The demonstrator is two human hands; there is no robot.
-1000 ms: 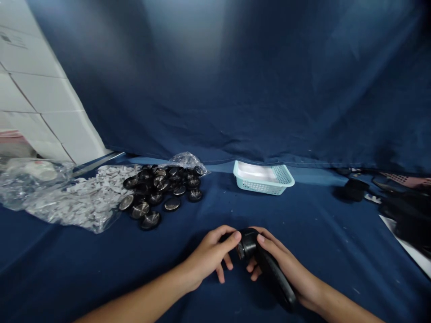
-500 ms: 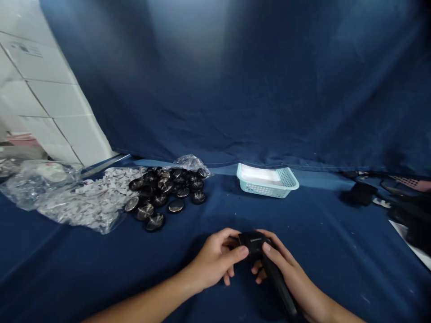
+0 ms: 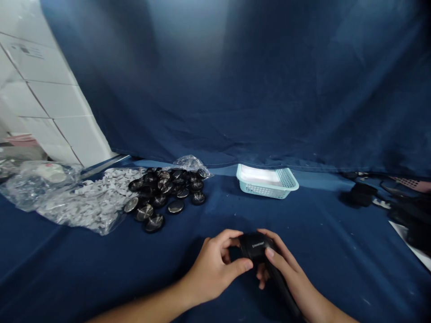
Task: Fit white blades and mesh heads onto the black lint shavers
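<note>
A black handheld device (image 3: 256, 246) with a thick head, small pale lettering and a long handle is between my two hands, low in the head view. My left hand (image 3: 218, 264) is closed on the left end of its head, thumb below and fingers over the top. Around the neck and upper handle wraps my right hand (image 3: 286, 264), its thumb lying just under the lettering. That end of the head under my left fingers is partly hidden. The handle slants down toward the bottom edge.
Several black round caps (image 3: 154, 222) with shiny metallic faces lie heaped left of centre. Beside them, a clear plastic bag (image 3: 97, 224) spills small grey-white pieces. A light-blue basket (image 3: 266, 190) holding white sheets stands at the back. Dark items and a paper (image 3: 409, 242) lie far right.
The device has shifted slightly right and down and turned a little, so its lettering shows more clearly. My left hand has moved with it, its lower fingers now tucked out of sight.
</note>
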